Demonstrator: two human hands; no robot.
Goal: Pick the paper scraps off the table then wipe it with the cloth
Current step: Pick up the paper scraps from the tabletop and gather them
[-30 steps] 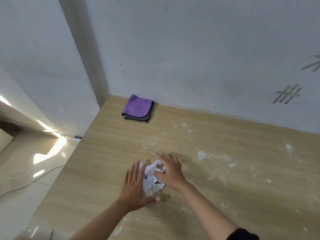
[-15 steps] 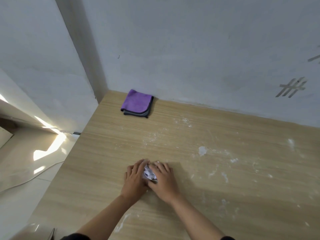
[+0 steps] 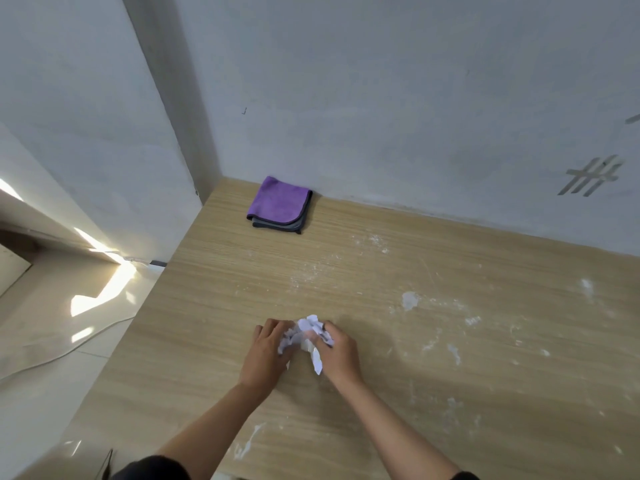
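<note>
Both hands on the paper scraps [image 3: 306, 332] — my left hand [image 3: 265, 355] curls round the wad's left side, my right hand [image 3: 337, 351] grips its right side, w/ one strip hanging down btw. them. Can't tell if the wad touches the table [image 3: 467, 393]. Purple cloth [image 3: 280, 204] lies folded well beyond my hands, against the wall [image 3: 415, 116]. White smears [image 3: 410, 300] spread out right of my right hand.
</note>
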